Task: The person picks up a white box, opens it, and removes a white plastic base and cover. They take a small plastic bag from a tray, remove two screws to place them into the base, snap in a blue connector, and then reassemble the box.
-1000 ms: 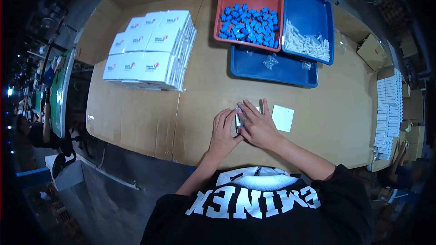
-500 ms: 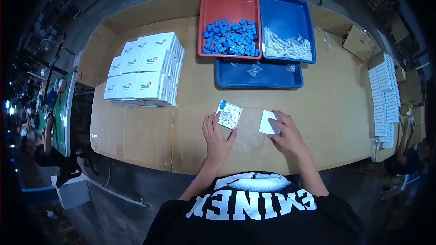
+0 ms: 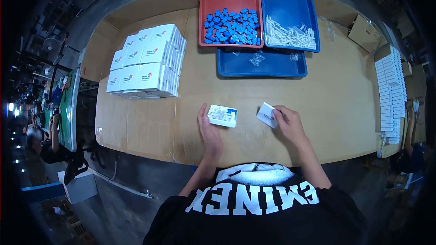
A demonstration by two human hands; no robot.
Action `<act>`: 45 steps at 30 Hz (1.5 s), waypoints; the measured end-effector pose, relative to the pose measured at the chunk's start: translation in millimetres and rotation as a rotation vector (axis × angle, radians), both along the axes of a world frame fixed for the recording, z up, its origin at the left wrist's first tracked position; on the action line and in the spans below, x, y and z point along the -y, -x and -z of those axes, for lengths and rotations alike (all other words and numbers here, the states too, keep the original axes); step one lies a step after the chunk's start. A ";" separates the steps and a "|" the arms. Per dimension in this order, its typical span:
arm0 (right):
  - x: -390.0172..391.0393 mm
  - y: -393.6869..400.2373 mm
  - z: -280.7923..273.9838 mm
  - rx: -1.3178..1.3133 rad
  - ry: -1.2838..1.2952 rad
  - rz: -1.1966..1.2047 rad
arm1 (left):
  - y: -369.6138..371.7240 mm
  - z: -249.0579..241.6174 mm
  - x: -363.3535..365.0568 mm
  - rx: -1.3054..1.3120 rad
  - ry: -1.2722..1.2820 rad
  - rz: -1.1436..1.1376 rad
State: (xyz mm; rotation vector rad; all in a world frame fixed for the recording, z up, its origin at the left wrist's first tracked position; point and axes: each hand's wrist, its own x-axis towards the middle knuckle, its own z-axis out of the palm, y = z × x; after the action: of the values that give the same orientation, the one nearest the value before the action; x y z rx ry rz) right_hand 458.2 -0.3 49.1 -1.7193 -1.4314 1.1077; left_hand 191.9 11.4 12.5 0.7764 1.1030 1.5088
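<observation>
Your left hand (image 3: 209,129) grips the white rectangular plastic module with blue parts (image 3: 222,115); your right hand (image 3: 288,124) pinches a white square plate (image 3: 267,115), lifted off the cardboard-covered table (image 3: 336,104).

On the bench (image 3: 318,109), stacked boxes (image 3: 145,61) sit far left. Two trays (image 3: 259,13) stand side by side at the far edge, a third tray (image 3: 261,66) just nearer. A small assembly (image 3: 222,115) lies near centre, a card (image 3: 267,115) to its right.
</observation>
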 end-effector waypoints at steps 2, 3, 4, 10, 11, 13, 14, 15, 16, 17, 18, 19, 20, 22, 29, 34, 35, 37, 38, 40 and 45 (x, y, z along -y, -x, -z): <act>-1.7 -4.2 13.6 -0.031 -0.014 0.024 | 0.0 5.2 -3.6 0.445 0.201 0.093; -1.6 -5.1 16.6 0.113 -0.097 -0.022 | -1.0 3.1 -3.8 0.445 0.204 0.090; -1.4 -4.5 19.5 0.256 -0.181 -0.071 | -1.6 0.8 -3.1 0.539 0.299 0.153; 11.1 6.3 26.6 0.413 -0.431 -0.120 | -6.8 -7.9 1.6 0.719 0.426 0.369; 14.4 8.8 24.8 0.415 -0.428 -0.119 | -7.5 -7.1 2.2 0.669 0.420 0.409; 19.9 14.2 20.1 0.477 -0.400 -0.206 | -10.9 -6.2 4.2 0.603 0.432 0.399; 21.3 15.9 20.5 0.469 -0.359 -0.217 | -12.2 -6.1 4.8 0.535 0.442 0.388; 22.2 17.4 19.6 0.469 -0.359 -0.218 | -12.6 -9.1 4.4 0.536 0.441 0.387; 23.0 18.8 17.8 0.504 -0.371 -0.223 | -12.8 -14.1 4.0 0.481 0.428 0.404; 23.5 19.5 16.8 0.540 -0.382 -0.226 | -13.0 -16.7 3.9 0.427 0.415 0.421; 23.7 19.4 17.8 0.541 -0.381 -0.227 | -13.1 -15.3 4.5 0.428 0.416 0.421; 23.6 19.0 19.5 0.528 -0.365 -0.225 | -13.2 -12.3 5.3 0.394 0.396 0.418; 23.5 18.8 20.4 0.515 -0.349 -0.222 | -13.1 -8.9 5.9 0.360 0.377 0.415; 23.0 19.0 19.8 0.495 -0.349 -0.235 | -12.0 1.7 6.4 0.363 0.369 0.425; 15.7 13.2 0.7 0.139 -0.304 -0.141 | -14.7 -16.3 5.8 0.291 0.351 0.476; -1.0 -0.5 -26.2 -0.913 -0.092 0.073 | -11.4 -30.7 -0.6 0.702 0.373 0.594; -3.3 -1.6 -33.3 -0.896 -0.109 0.092 | -12.6 -35.2 -2.2 0.838 0.398 0.636; -7.3 -7.2 -44.1 -1.490 -0.016 0.047 | -17.2 -45.0 -0.3 0.913 0.410 0.700; -9.4 -7.9 -42.6 -1.500 -0.009 0.078 | -19.3 -53.6 0.6 0.957 0.457 0.692; -12.2 -11.0 -36.8 -1.552 -0.001 0.066 | -22.6 -53.3 1.0 0.985 0.523 0.684; -14.9 -5.2 -23.0 -1.672 0.070 0.008 | -29.2 -43.0 6.7 1.027 0.586 0.692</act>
State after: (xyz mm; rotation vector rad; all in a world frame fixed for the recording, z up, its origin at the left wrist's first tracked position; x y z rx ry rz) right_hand 463.4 14.6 72.1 -0.3188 -0.2643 1.8157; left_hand 221.1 4.6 55.5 -0.0904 0.3563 0.7179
